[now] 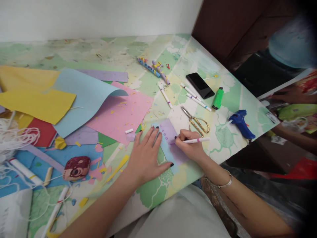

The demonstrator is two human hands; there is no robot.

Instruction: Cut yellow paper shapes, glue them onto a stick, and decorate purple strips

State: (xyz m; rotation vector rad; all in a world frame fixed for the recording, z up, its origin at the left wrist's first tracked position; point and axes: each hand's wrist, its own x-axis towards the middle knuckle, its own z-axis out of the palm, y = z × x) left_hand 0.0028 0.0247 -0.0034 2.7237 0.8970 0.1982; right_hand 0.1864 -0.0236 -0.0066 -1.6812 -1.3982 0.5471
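A purple paper piece (173, 132) with a blue strip (166, 149) along its left side lies near the table's front edge. Small purple marks run down the purple paper by the strip. My left hand (146, 155) rests flat with its fingers spread, fingertips over the strip's upper left part. In my right hand (189, 143) is a white and purple marker (196, 140), its tip end at the purple paper. A white marker cap (129, 131) lies on pink paper beyond my left hand.
Gold scissors (195, 121), several markers, a black phone (200, 85), a green highlighter (218, 98) and a blue glue gun (241, 124) lie to the right. Coloured papers (81, 99), scraps, white string (15, 138) and a maroon pouch (76, 168) cover the left. Rolled paper tubes (150, 67) lie farther back.
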